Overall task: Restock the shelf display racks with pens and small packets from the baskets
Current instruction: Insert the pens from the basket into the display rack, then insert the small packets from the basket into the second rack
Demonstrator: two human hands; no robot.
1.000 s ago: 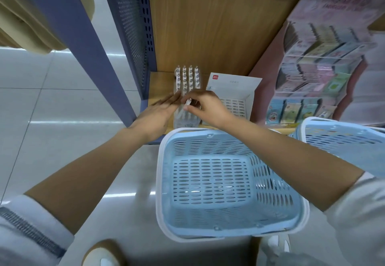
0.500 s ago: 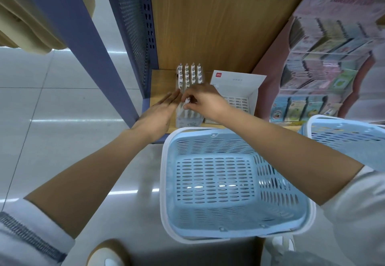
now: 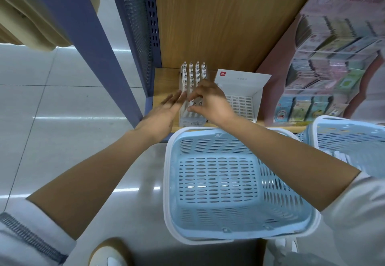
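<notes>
The rack (image 3: 192,117) is standing on the wooden shelf (image 3: 164,82), with pens (image 3: 193,74) sitting upright in it in 4 columns, tips showing. The left hand (image 3: 164,113) is lying flat against the rack's left side, fingers straight and together, holding nothing. The right hand (image 3: 210,103) is reaching over the rack's front rows from the right, fingers curled, with thumb and forefinger pinching a pen (image 3: 196,103) there. How far that pen is sitting in its slot I cannot tell, as the fingers are covering it.

Just right of the rack a white box (image 3: 243,86) with a red logo is standing open, a slotted insert showing inside. Further right of the rack a pink display (image 3: 333,67) is holding rows of small packets (image 3: 295,111).

In front of the rack, below the shelf edge, a blue basket (image 3: 216,182) is sitting under the right forearm, its slotted floor showing. A 2nd basket (image 3: 354,138) is sitting to the rack's right and nearer the person, with white items inside that are too blurred to name. Left of the rack a blue post (image 3: 100,47) is rising from the grey floor (image 3: 52,120).
</notes>
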